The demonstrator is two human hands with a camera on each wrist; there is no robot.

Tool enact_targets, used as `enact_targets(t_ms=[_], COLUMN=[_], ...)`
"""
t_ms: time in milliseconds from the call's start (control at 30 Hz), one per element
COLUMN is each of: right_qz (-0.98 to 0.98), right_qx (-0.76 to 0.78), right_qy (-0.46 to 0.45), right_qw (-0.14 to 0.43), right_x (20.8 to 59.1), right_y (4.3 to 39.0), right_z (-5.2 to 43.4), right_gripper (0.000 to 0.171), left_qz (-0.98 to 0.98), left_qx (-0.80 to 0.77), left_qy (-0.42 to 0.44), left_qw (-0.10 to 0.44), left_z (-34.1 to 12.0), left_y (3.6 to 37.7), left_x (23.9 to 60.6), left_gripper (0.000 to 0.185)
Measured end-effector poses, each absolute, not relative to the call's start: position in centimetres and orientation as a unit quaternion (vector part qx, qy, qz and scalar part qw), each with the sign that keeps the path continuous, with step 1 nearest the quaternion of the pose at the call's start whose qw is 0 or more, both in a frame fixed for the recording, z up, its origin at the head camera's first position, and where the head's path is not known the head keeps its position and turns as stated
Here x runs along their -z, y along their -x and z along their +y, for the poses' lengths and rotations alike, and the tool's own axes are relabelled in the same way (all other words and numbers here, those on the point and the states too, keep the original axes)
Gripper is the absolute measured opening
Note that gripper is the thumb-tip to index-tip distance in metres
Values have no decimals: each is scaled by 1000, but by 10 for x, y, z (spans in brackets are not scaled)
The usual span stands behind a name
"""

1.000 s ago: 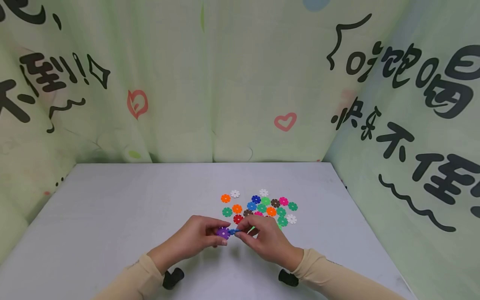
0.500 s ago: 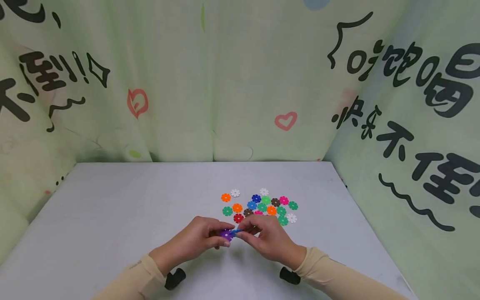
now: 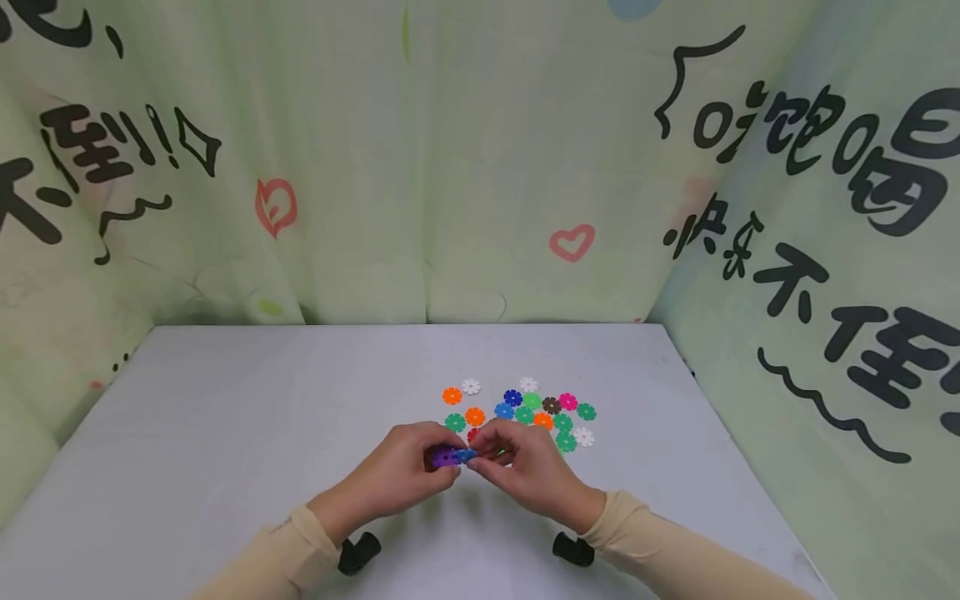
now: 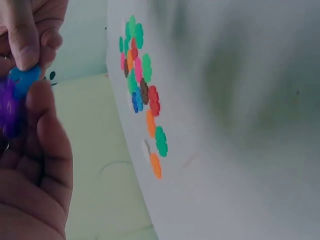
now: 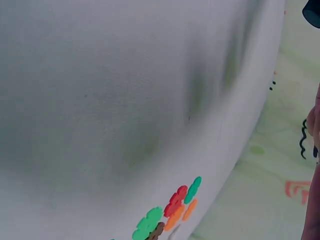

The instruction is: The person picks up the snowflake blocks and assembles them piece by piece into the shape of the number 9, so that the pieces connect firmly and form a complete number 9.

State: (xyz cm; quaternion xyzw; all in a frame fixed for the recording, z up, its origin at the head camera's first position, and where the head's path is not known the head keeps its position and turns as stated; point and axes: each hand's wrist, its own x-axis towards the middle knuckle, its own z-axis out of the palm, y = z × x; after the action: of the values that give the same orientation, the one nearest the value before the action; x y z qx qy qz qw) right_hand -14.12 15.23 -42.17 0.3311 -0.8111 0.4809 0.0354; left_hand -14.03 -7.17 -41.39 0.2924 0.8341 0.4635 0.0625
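Purple disc (image 3: pixel 442 456) pinched in your left hand (image 3: pixel 397 475), fingers curled round it; blue disc (image 3: pixel 465 455) pinched in your right hand (image 3: pixel 525 471) between thumb and fingertips, edge-on against the purple one, the two discs touching between your hands. Both hands sit above the grey table (image 3: pixel 225 433), on the near side of the pile of flower discs (image 3: pixel 525 412). Left wrist view shows the blue disc (image 4: pixel 22 80) squeezed between a thumb and a finger with the purple disc (image 4: pixel 7 107) just beside it, the pile (image 4: pixel 140 95) well apart, lying flat on the table. Pile holds orange, white, green, pink, brown, red and dark blue discs, loosely clustered, some touching. Right wrist view shows only the table (image 5: pixel 125 100) and a few discs of the pile (image 5: pixel 172 210) near its edge. Green printed cloth (image 3: pixel 450 167) hangs behind the table.
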Motion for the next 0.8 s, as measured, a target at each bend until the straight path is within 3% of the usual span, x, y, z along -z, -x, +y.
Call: enact_targets(t_ms=[300,600,800], right_qz=[-806,-860,-898], right_qx=[-490,-410,-337], right_qy=[-332,-296,-277], right_qw=[14,-63,-45], right_x=[424,432,441], right_y=[142,155,169], right_z=[149,182,214], right_gripper=[23,28,35], left_qz=[861,865,873], left_qx=[-433,-434,-423], left_qy=[-267,-249,-240], left_qw=[-3,35,41], left_z=[-71,-81,-86], left_y=[138,140,139], left_x=[423,425,427], left_gripper=[7,7,7])
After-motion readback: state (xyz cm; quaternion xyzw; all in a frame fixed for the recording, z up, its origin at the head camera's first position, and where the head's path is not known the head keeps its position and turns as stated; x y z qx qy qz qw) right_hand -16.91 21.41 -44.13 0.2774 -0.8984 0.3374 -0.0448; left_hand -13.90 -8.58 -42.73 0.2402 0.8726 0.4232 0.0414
